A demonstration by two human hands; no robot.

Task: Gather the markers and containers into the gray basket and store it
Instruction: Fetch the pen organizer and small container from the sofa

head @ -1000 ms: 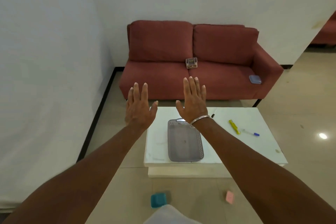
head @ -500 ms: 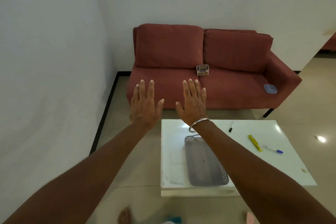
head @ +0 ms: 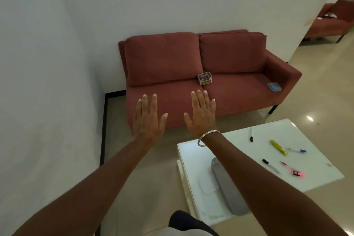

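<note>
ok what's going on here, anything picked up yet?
Nothing is picked up yet. A person holds the left hand and right hand out flat in front, fingers straight, holding nothing. The gray basket sits on the white table, partly hidden by the right forearm. Loose markers lie beside it, including a yellow marker and a pink marker. A small divided box and a blue lidded container sit on the red sofa.

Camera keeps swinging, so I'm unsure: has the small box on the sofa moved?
No. The small box still sits at the cushion seam of the sofa.
</note>
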